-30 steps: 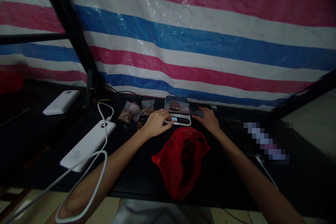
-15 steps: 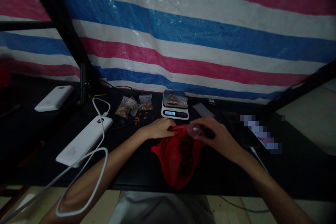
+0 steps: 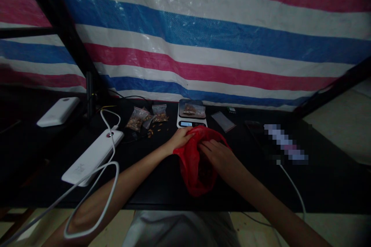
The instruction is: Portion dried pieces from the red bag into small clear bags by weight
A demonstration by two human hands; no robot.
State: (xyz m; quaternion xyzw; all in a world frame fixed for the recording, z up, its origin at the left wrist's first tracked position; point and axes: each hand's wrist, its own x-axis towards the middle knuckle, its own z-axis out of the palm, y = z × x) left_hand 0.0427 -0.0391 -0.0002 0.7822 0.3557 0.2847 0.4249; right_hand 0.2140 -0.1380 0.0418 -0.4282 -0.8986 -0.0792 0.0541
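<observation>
Near the front edge of the worktop (image 3: 156, 189), the red bag (image 3: 189, 162) looks soft, best held by its rim, which the left hand (image 3: 182, 137) pinches; the right hand (image 3: 218, 155) is inside, its grip hidden.

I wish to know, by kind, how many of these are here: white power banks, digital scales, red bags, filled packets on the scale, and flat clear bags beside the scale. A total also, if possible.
White power banks: 2
Digital scale: 1
Red bag: 1
Filled packet on scale: 1
Flat clear bag: 1
Total: 6
</observation>
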